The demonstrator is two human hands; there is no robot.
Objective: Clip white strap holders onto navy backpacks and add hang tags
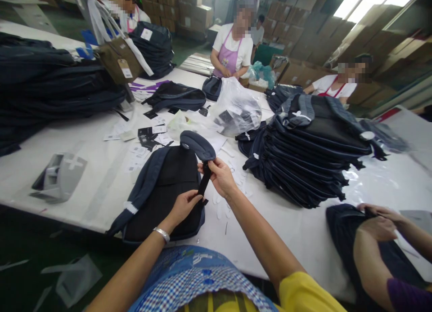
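A dark navy backpack (168, 190) lies back-up on the white table (84, 168) in front of me. Its right shoulder strap (197, 145) curves up off the bag. My right hand (219, 175) pinches the black webbing strap (204, 184) near the padded end. My left hand (184, 206) grips the lower end of the same webbing, just above the bag. A silver bracelet sits on my left wrist.
A tall stack of navy backpacks (310, 154) stands to the right. A clear plastic bag (236, 107) and paper tags (145, 139) lie behind my bag. More bags (50, 87) pile at the left. Another person's hands (378, 220) work on a bag at lower right; three people stand at the far side.
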